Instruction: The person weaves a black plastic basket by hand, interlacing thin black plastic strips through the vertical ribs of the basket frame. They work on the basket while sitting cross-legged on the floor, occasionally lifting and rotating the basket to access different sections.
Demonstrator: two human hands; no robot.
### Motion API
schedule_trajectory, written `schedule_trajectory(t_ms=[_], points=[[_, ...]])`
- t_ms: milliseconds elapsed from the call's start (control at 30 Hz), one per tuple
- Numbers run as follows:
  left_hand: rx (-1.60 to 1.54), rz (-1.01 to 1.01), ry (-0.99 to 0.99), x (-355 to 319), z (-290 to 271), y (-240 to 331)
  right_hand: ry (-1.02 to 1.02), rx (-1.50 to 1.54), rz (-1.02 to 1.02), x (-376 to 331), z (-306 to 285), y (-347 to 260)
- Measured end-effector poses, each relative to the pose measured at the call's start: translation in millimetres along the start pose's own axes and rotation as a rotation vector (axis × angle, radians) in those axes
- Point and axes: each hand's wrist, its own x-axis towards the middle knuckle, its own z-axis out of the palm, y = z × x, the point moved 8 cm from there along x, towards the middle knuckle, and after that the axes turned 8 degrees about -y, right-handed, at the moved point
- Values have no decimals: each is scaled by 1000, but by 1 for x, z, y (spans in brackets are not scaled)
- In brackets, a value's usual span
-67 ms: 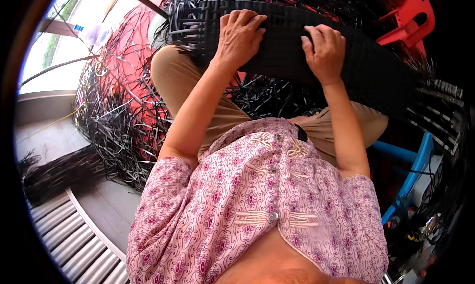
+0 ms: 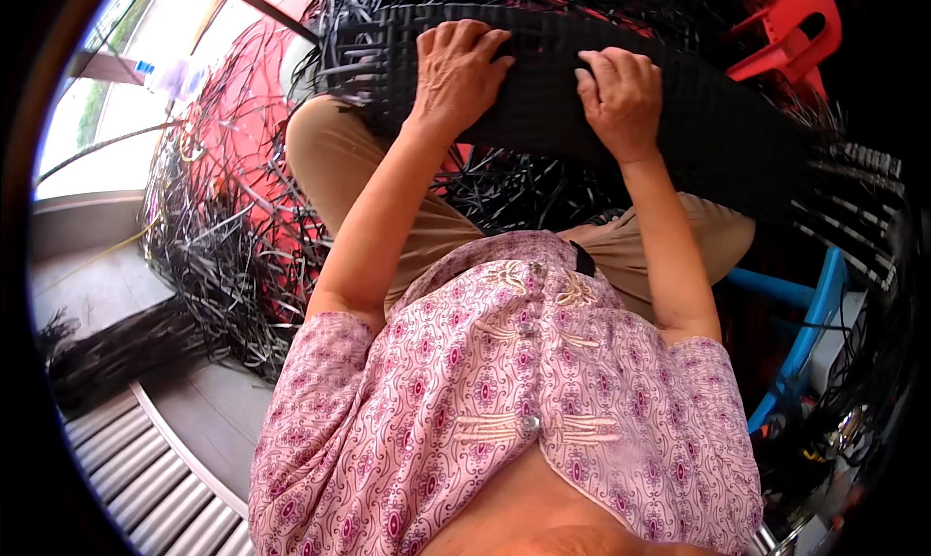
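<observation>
A long black panel woven from flat plastic strips (image 2: pixel 718 144) lies across my bent knees, with loose strip ends sticking out at both its ends. My left hand (image 2: pixel 459 76) rests on the left half of the weave, its fingers bent and pressed together at the far side. Further right, my right hand (image 2: pixel 623 100) is curled, thumb and fingertips drawn together against the panel. Whatever strip lies under the fingertips of either hand is too dark to make out. A gap of bare weave separates the two hands.
Heaps of loose black strips (image 2: pixel 218 275) cover the red surface on the left and surround the panel. A red plastic chair (image 2: pixel 790 32) stands at far right, a blue plastic frame (image 2: pixel 810 323) at near right. Slatted metal (image 2: pixel 160 469) lies at lower left.
The whole view has shifted slightly, so most things sit a little further left. Both hands keep nearly the same pose and place on the woven panel.
</observation>
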Motion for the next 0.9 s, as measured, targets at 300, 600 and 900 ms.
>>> schedule_trajectory(t_ms=[300, 600, 900], points=[[46, -43, 8, -3, 21, -2, 9, 76, 63, -9, -11, 23], [24, -63, -27, -12, 27, -11, -44, -90, 157, -58, -69, 94], [35, -59, -30, -6, 31, -8, -70, -128, 151, -75, -87, 146]])
